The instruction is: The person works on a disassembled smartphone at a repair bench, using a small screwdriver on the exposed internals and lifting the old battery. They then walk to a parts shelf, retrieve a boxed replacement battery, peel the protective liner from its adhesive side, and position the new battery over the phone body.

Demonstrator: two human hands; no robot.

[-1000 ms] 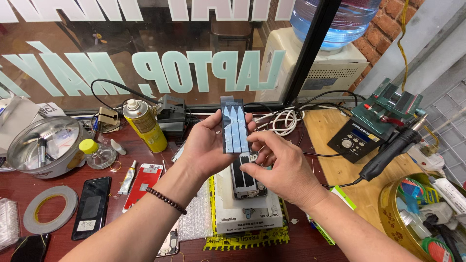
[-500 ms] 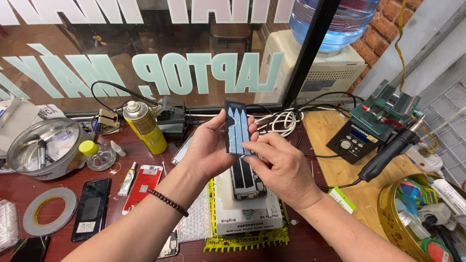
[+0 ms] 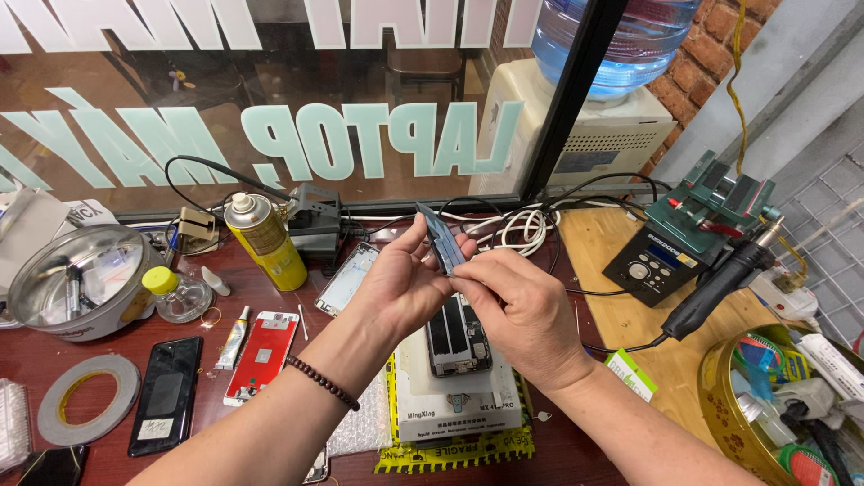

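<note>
My left hand (image 3: 396,288) and my right hand (image 3: 522,310) together hold a thin dark strip with blue film (image 3: 443,238), tilted edge-on above the bench. Both pinch it with their fingertips. Under my hands an opened phone (image 3: 457,337) lies face down on a white heating pad (image 3: 459,400), which rests on a yellow-edged mat (image 3: 450,454). A bead bracelet sits on my left wrist.
A yellow spray can (image 3: 263,241), small glue bottle (image 3: 171,292), metal bowl (image 3: 67,279), tape roll (image 3: 88,399), red phone screen (image 3: 263,355) and black phone (image 3: 166,394) lie at left. A hot-air station (image 3: 670,252) with its handle (image 3: 720,283) and a round tin (image 3: 774,405) stand at right.
The strip has turned from flat and facing me to edge-on, and my hands have closed in together around it.
</note>
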